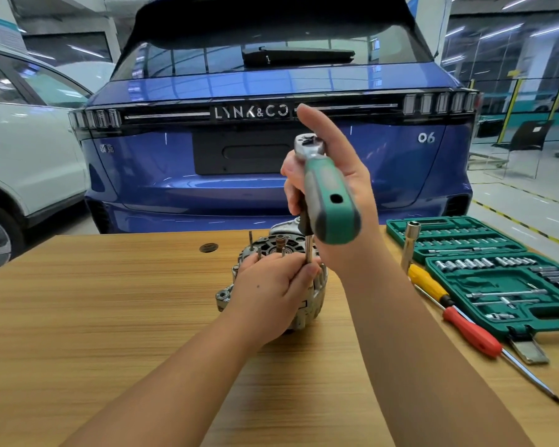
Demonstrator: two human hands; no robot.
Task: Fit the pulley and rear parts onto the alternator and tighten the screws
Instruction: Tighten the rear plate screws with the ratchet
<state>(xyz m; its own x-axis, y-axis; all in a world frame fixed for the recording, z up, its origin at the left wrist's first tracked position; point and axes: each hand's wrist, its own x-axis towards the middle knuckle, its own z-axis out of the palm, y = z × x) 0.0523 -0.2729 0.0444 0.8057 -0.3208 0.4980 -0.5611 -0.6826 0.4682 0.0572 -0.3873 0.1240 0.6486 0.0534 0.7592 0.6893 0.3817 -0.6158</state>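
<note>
Pretty clearly a car workshop or a training garage. A blue SUV (271,140) fills the top middle of the frame, parked tail-on right behind a wooden bench (110,317), and there's a white car (23,150) at the left edge. Far right you can see a painted floor with yellow and black hazard striping (513,217), yellow posts and glass partitions. Ceiling strip lights run across the top right. On the bench at lower right sits an open green socket set (497,272) with two screwdrivers (449,311) beside it, and an alternator (284,269) sits mid-bench.
</note>
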